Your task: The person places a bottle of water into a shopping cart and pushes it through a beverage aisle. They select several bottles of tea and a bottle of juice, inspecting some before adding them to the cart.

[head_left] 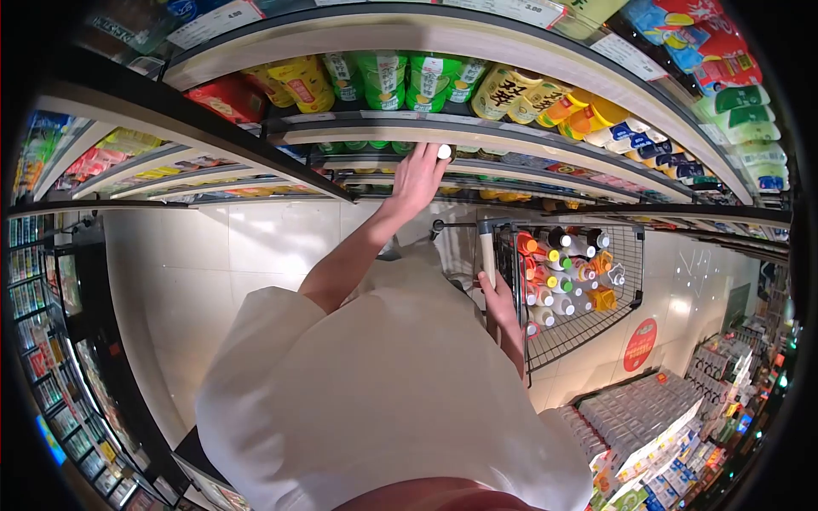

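Note:
My left hand (pixel 416 177) reaches to the shelf front, its fingers closed around a bottle (pixel 444 152). Only the bottle's white cap and a little of its neck show; the hand and shelf edge hide the rest. Lower and to the right, my right hand (pixel 499 300) grips the handle (pixel 487 251) of a shopping cart. The cart's wire basket (pixel 558 347) carries several bottles with white, orange, green and black caps, along with some orange packs (pixel 602 298).
Shelves span the top, holding green bottles (pixel 382 81), yellow bottles (pixel 509 92) and yellow packs (pixel 307 83). An upright post (pixel 213 140) divides the shelving at left. Stacked cartons (pixel 648 417) stand at lower right, near a red floor sticker (pixel 640 344). A dark display case (pixel 106 324) lines the left.

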Tool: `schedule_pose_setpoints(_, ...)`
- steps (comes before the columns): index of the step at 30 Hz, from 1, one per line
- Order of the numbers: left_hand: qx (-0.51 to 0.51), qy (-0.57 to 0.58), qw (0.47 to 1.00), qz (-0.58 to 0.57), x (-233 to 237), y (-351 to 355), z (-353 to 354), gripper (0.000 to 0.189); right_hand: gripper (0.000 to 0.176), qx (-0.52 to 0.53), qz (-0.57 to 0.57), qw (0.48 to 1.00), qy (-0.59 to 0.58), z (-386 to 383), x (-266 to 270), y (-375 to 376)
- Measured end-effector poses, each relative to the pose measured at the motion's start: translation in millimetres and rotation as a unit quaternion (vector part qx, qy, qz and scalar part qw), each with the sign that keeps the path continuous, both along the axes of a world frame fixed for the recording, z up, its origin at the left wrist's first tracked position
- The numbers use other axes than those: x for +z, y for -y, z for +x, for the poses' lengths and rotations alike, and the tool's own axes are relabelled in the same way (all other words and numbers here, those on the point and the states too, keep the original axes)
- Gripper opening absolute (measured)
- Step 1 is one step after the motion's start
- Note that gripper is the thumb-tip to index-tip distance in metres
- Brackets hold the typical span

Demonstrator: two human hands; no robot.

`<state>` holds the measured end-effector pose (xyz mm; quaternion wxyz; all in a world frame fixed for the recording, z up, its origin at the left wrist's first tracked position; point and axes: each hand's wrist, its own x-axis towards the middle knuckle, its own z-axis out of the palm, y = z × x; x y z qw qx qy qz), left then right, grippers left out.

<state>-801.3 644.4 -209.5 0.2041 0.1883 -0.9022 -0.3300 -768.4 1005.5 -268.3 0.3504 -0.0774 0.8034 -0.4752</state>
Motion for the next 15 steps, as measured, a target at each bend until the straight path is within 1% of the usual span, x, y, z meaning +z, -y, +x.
schedule_pose_setpoints(2,-0.041,-0.010,0.999,0.023,-0.4,1.3,6.9,0.038,0.053,0.020,0.061,0.995,-0.075,-0.4,27.1,9.9)
schedule_pose_setpoints(4,-0.058,-0.044,0.997,0.005,-5.7,1.5,19.6,0.036,0.049,0.016,0.115,0.990,-0.073,5.6,62.1,25.7)
schedule_pose_setpoints(6,-0.065,-0.064,0.996,-0.009,-2.4,6.1,28.7,0.035,0.048,0.010,0.134,0.986,-0.100,7.8,62.3,29.7)
schedule_pose_setpoints(7,-0.068,-0.092,0.993,-0.012,6.1,7.8,31.9,0.039,0.048,0.007,0.143,0.983,-0.112,10.1,63.0,29.6)
schedule_pose_setpoints(8,-0.085,-0.097,0.992,-0.014,24.8,9.3,38.8,0.040,0.050,0.007,0.128,0.972,-0.197,11.7,59.4,29.0)
schedule_pose_setpoints(10,-0.125,-0.105,0.987,-0.014,66.9,7.7,57.9,0.042,0.055,0.001,0.094,0.929,-0.359,15.3,49.2,26.1)
schedule_pose_setpoints(11,-0.125,-0.118,0.985,-0.029,86.0,5.6,67.1,0.042,0.063,-0.016,0.084,0.956,-0.282,15.2,75.5,35.2)
schedule_pose_setpoints(13,-0.153,-0.035,0.986,0.060,146.3,5.4,88.5,0.039,0.069,-0.033,0.016,0.959,-0.281,13.2,109.3,58.7)
schedule_pose_setpoints(14,-0.169,0.007,0.980,0.107,174.1,2.7,96.5,0.037,0.078,-0.004,-0.012,0.957,-0.291,10.8,125.8,66.0)
schedule_pose_setpoints(15,-0.185,0.024,0.964,0.189,191.1,3.2,98.5,0.035,0.087,0.023,-0.062,0.963,-0.263,6.5,130.6,74.8)
